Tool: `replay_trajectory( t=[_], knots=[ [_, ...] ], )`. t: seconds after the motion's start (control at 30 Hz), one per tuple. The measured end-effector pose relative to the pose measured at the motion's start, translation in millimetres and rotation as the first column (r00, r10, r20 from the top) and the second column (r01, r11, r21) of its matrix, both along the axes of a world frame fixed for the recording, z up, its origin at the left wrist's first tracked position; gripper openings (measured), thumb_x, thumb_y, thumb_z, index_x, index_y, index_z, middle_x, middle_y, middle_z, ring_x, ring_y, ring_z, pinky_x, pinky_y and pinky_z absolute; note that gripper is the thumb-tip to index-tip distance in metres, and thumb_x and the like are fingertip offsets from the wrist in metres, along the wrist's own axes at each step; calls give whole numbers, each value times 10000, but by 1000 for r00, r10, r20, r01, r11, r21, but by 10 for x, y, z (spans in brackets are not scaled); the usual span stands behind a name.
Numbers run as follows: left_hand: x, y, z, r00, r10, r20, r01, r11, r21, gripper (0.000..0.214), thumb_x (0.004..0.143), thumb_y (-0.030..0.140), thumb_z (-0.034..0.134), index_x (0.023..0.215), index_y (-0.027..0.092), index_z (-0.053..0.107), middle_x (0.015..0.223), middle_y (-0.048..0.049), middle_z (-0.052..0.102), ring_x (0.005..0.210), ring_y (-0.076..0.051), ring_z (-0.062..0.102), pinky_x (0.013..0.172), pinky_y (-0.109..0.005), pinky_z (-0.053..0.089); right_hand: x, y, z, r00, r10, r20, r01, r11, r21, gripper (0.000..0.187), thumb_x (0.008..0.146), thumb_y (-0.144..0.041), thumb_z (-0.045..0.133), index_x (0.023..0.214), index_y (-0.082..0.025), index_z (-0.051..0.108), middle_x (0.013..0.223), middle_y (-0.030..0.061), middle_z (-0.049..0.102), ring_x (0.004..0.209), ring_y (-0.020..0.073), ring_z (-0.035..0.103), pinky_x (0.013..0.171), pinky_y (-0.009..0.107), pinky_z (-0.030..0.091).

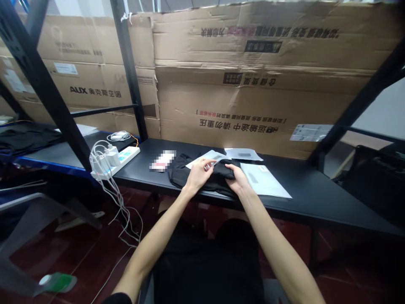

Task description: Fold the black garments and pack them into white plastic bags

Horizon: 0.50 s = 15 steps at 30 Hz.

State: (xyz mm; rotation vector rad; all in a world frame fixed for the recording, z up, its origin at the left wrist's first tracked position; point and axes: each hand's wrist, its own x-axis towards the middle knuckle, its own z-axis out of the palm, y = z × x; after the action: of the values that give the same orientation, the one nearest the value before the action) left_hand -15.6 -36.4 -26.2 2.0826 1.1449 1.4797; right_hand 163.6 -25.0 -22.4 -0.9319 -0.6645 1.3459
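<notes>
On the dark table lies a bundle of black fabric [183,175], bunched and folded, with both hands over it. My right hand [238,180] grips a fold of this fabric, its thumb on top. My left hand [199,174] is closed in a pinch just left of that fold, beside a thin, pale, shiny thing too small to name. Partly under the fabric and left hand sits a white sheet [209,155]. Another white sheet [244,154] lies behind the hands, and a larger pale, flat sheet or bag [265,180] rests to the right.
A white power strip [126,158] with plugged-in chargers stands at the table's left, its cables hanging to the floor. A blurred-out flat item [163,161] lies nearby. Cardboard panels [247,97] wall off the back, between black metal posts [126,63]. A bottle [58,282] lies on the floor.
</notes>
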Motion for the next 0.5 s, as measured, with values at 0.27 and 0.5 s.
replay_trajectory(
  t=[0.27,0.5],
  knots=[
    [-21,14,11,999,-21,29,22,999,-26,313,970,105,704,1227,225,837,1012,-32,793,853,-159,718,868,-296,632,-107,-133,60,962,261,-75,-268,958,-100,146,832,-128,763,969,-179,764,891,70,832,874,256,812,829,376,698],
    [-77,-26,-25,999,40,-33,-40,999,15,354,946,22,686,1188,225,845,1027,-29,772,899,-153,734,899,-268,618,-86,40,-30,986,127,-107,-137,986,-91,122,855,-85,667,903,-187,713,850,64,801,838,214,804,840,332,703]
  ],
)
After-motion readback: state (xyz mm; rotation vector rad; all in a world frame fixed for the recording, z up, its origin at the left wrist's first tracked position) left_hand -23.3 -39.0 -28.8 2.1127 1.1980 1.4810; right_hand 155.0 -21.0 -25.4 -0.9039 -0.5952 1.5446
